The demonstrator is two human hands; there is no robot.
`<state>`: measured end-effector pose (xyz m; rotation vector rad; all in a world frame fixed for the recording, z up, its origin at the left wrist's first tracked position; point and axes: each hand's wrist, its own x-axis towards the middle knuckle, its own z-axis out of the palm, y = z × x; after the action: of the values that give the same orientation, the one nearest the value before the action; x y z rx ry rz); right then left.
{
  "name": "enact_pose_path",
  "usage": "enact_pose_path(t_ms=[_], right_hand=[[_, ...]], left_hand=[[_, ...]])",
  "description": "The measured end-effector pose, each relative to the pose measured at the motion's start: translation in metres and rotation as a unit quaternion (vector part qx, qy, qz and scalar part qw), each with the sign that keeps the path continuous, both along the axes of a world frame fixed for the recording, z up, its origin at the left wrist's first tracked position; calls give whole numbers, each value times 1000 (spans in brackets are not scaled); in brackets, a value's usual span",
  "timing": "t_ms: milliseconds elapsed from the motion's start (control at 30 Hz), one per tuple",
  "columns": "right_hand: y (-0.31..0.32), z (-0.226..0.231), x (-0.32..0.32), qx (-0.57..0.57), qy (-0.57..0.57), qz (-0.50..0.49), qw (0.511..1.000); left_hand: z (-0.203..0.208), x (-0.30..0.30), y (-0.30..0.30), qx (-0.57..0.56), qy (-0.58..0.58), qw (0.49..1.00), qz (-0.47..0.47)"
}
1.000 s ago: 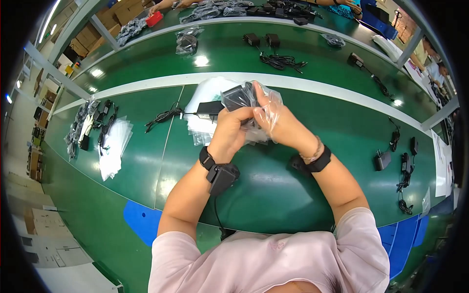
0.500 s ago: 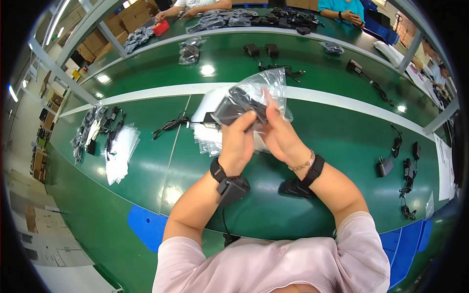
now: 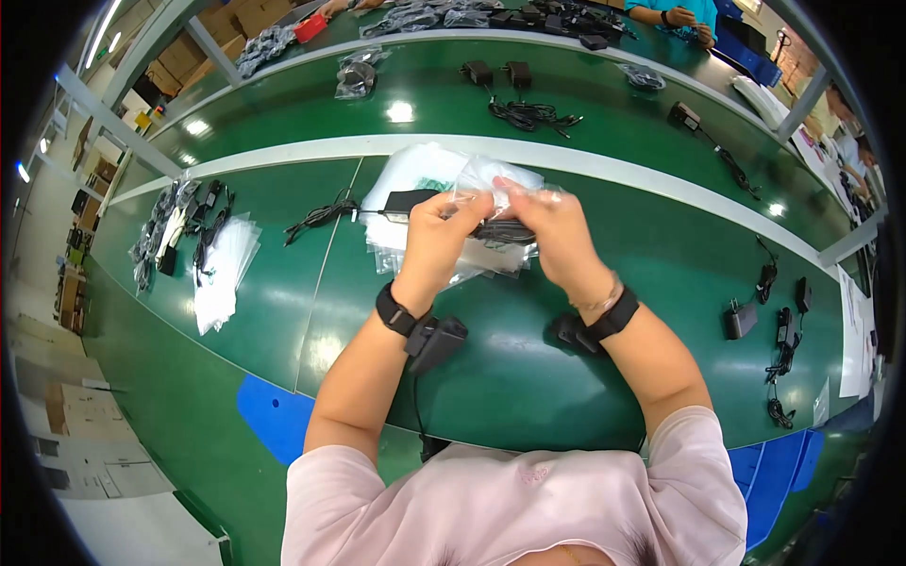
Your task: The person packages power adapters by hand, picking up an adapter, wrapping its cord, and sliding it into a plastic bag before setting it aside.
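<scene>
My left hand (image 3: pixel 432 241) and my right hand (image 3: pixel 566 236) are closed on the upper edge of a clear plastic bag (image 3: pixel 479 175), fingers pinched close together. Inside the bag, a coiled black cable (image 3: pixel 505 231) shows below my fingers; the rest of the contents is hidden. Under the bag, a pile of flat clear bags (image 3: pixel 404 168) lies on the green table. Beside my left hand, a black power adapter (image 3: pixel 406 204) rests on that pile, its bundled cable (image 3: pixel 324 217) stretching out to the left.
At the left lie bagged adapters (image 3: pixel 156 241) and another stack of clear bags (image 3: pixel 226 274). Several adapters with cables (image 3: pixel 785 330) are at the right. Beyond a white rail (image 3: pixel 311 149), more adapters (image 3: pixel 516 75) lie on a green surface. A co-worker in blue (image 3: pixel 675 19) is at the far side.
The bag has tipped from raised up to lower over the pile, its cable now below my fingers. Both hands have shifted from cupping its contents to pinching its edge.
</scene>
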<state>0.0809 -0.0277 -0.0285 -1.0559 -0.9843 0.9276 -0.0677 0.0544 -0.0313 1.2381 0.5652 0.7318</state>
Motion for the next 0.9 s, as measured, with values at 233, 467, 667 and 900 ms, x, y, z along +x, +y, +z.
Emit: enact_pose_path(t_ms=[233,467,667,900], right_hand=[[-4,23,3,-180,281,110,936],[2,18,5,-106,124,87,983],[26,56,18,-159,127,177,963],[169,40,193,-22,-603,-254,756]], left_hand=[[-3,1,-10,179,-75,979,62],[18,2,0,4,-27,994,103],[13,-9,34,-52,41,997,37],[-16,-40,17,102,70,989,-83]])
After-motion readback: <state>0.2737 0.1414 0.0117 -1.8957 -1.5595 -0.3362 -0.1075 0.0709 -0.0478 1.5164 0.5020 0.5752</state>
